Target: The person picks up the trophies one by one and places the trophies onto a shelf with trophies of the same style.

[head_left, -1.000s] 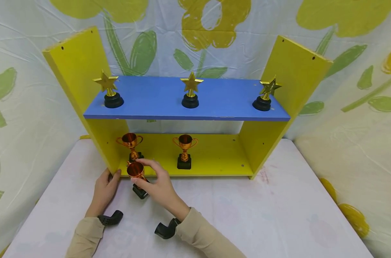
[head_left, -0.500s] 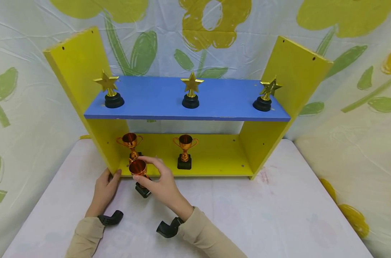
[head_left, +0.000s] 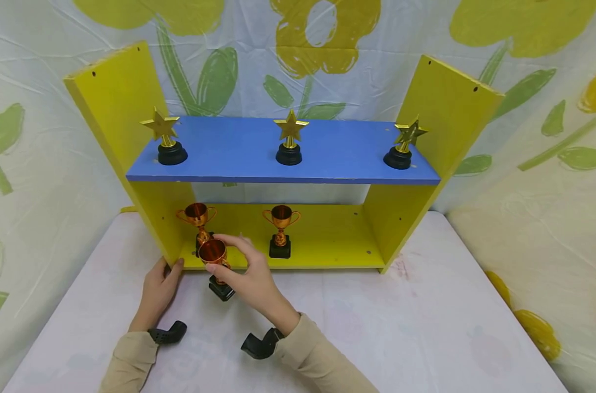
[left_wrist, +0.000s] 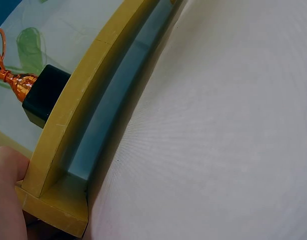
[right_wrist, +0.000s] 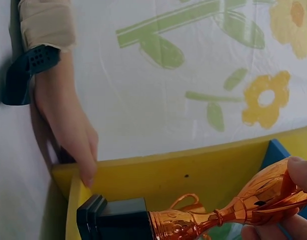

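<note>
My right hand (head_left: 256,279) pinches a copper-coloured trophy cup (head_left: 213,251) by its bowl, between thumb and fingers. The cup tilts in front of the lower board, its black base (right_wrist: 116,217) angled down over the table. My left hand (head_left: 159,286) grips the front left corner of the yellow shelf unit (head_left: 334,240), thumb (left_wrist: 8,165) on the inner side and the other fingers mostly hidden outside. Behind the held cup, a matching trophy cup (head_left: 197,213) stands at the left of the lower board. Another trophy cup (head_left: 281,217) stands upright near the middle.
Three gold star trophies, at left (head_left: 165,136), middle (head_left: 290,136) and right (head_left: 403,142), stand on the blue upper board (head_left: 347,147). Yellow side panels (head_left: 116,103) rise at both ends. A white cloth (head_left: 356,338) covers the table, and a flower-patterned curtain (head_left: 376,93) hangs behind.
My right hand has shifted slightly right and toward the shelf with the trophy cup. The left hand keeps its place on the shelf corner.
</note>
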A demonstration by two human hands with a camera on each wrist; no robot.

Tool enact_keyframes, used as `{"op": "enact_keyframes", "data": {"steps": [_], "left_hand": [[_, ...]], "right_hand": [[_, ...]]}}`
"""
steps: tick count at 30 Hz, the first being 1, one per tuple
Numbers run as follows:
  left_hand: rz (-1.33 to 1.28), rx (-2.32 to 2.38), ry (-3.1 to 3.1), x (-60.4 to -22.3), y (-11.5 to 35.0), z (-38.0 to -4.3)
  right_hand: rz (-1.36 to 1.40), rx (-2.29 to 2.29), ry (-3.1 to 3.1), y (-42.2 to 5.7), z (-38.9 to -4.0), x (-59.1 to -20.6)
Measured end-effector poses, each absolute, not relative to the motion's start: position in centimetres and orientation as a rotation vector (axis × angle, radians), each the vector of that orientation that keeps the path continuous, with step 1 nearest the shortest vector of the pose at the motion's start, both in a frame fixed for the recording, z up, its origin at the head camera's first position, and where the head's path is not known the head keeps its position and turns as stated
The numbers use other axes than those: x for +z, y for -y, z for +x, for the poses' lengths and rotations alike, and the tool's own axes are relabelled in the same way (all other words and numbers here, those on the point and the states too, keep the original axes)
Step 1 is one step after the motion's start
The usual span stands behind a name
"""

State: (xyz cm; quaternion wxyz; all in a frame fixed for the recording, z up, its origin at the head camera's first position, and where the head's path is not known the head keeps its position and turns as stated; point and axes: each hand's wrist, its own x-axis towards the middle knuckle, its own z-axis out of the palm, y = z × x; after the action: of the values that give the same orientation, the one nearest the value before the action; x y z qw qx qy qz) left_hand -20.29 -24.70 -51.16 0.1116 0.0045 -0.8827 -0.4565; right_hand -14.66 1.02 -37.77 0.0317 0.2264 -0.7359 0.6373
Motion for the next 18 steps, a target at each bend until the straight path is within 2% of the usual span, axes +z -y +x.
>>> {"op": "enact_keyframes", "data": {"steps": [18], "left_hand": [[0.018, -1.342, 2.597, -51.3, 24.8, -20.3]], "right_hand": [[0.767, 1.937, 2.161, -2.6, -14.8, -36.2]]}}
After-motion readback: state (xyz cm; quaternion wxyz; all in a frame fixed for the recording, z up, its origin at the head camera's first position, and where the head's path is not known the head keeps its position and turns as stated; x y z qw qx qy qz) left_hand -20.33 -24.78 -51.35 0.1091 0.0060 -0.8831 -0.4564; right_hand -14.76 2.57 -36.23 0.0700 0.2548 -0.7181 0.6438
